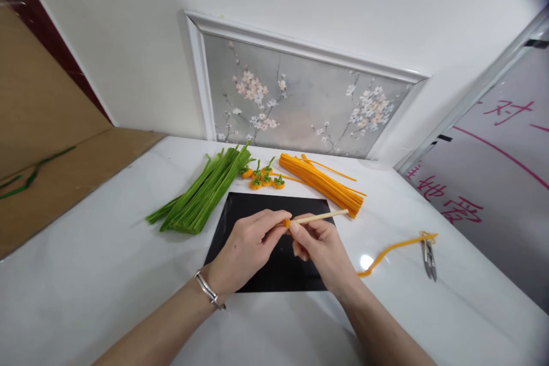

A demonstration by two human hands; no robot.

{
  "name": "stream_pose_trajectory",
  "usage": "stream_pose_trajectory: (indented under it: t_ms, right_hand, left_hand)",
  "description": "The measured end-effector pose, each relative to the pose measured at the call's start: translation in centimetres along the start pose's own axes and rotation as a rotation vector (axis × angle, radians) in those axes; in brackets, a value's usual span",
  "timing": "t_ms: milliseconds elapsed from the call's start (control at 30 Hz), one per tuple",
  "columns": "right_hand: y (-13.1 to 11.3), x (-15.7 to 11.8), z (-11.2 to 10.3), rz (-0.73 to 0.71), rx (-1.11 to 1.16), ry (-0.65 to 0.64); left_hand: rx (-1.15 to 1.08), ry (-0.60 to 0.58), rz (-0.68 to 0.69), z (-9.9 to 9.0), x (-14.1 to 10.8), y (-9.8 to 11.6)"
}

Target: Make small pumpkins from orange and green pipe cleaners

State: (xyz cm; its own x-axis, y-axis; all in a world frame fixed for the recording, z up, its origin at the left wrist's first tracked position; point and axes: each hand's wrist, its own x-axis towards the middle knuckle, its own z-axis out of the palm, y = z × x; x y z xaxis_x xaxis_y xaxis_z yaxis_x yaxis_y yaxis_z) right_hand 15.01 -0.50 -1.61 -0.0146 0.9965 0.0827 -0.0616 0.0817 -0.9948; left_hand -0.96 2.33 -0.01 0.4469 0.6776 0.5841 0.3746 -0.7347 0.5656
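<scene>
Over a black mat (274,280), my left hand (249,243) pinches a small orange pipe-cleaner coil (286,222) between thumb and fingers. The coil sits at the near end of a pale wooden stick (323,217). My right hand (319,246) is closed on that stick, its thumb against the coil; the stick points up to the right. A long orange pipe cleaner (394,246) runs from behind my right wrist to the right; whether it joins the coil is hidden.
Green pipe cleaners (206,194) lie in a bundle at the left, orange pipe cleaners (321,180) at the back right. Several small orange pieces with green tops (278,183) stand between them. Metal snips (429,260) lie at the right. A wall (146,68) borders the back.
</scene>
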Motion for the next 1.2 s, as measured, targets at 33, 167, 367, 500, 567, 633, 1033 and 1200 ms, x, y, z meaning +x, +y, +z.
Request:
stream_pose_trajectory:
  t_ms: [33,167,367,500,567,633,1033,1200]
  right_hand:
    - [0.0,0.0,0.0,-0.002,-0.009,0.002]
    - [0.1,0.0,-0.4,0.002,-0.082,-0.031]
    - [-0.5,-1.1,-1.1,-0.162,-0.702,-0.173]
    - [-1.5,-2.2,-1.0,-0.382,-1.056,-0.177]
    - [-2.1,-2.4,-1.1,-0.503,-1.197,-0.138]
    - [-2.7,-2.2,-1.4,-0.625,-1.287,-0.069]
    - [-3.5,1.4,-6.0,-0.312,-0.865,-0.238]
    - [-2.4,1.4,-6.0,-0.213,-0.845,-0.338]
  left_hand:
    - [-0.008,-0.004,0.000,-0.1,0.0,0.0]
    - [-0.031,-0.008,-0.008,-0.2,0.1,-0.1]
    - [0.067,0.017,-0.037,-0.6,0.3,-1.0]
    - [0.110,0.001,0.016,-0.6,0.2,-1.5]
    - [0.131,-0.027,0.046,-0.5,0.1,-1.7]
    - [0.146,-0.085,0.073,-0.4,0.0,-1.7]
    - [-0.048,-0.278,0.143,-0.9,0.6,0.3]
    - [-0.075,-0.195,0.119,-0.6,0.5,0.3]
